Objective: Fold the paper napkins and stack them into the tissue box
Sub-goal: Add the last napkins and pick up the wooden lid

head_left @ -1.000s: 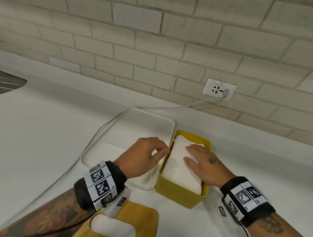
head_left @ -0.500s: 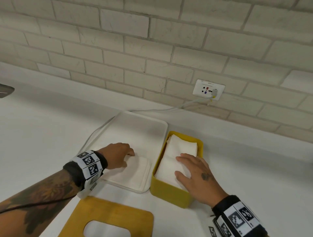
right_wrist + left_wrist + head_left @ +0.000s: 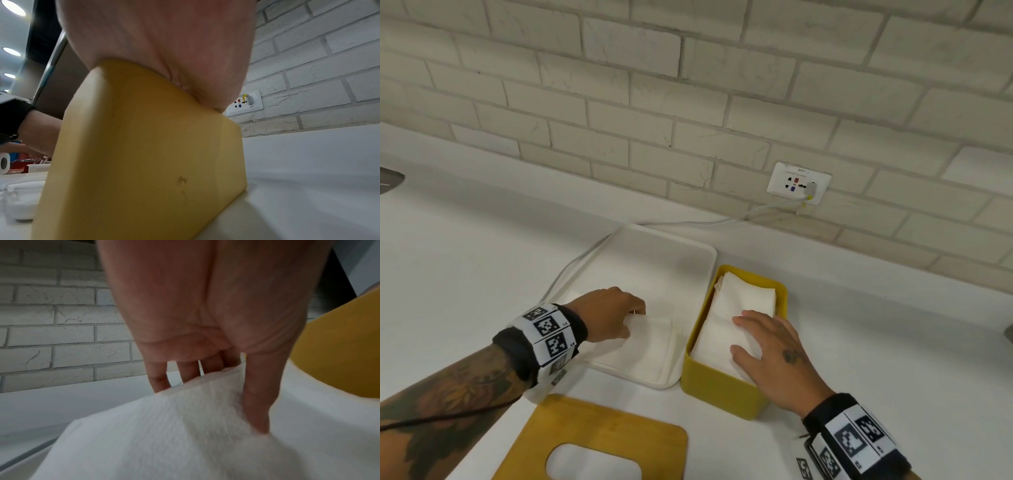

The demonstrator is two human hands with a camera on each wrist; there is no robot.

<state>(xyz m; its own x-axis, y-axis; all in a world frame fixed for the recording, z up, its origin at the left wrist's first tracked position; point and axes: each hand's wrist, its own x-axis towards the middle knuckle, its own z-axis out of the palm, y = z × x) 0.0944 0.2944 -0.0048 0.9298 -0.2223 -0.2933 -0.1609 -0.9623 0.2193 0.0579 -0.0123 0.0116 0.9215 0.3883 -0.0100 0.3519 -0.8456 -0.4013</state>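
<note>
A yellow tissue box (image 3: 717, 389) stands on the white counter, filled with folded white napkins (image 3: 743, 301). My right hand (image 3: 763, 346) lies flat on those napkins with straight fingers, its palm resting on the box (image 3: 144, 146) rim. To the left, a white tray (image 3: 654, 253) holds a stack of unfolded napkins (image 3: 643, 349). My left hand (image 3: 616, 315) pinches the far edge of the top napkin (image 3: 185, 434) between thumb and fingers, lifting it slightly.
The box's wooden lid (image 3: 599, 442) with an oval slot lies at the front. A grey cable (image 3: 722, 221) runs from the wall socket (image 3: 798, 183) behind the tray. A brick wall backs the counter.
My left hand left the box edge and moved left to the tray's napkin stack, where it now pinches the top napkin. The right hand stayed on the napkins in the box.
</note>
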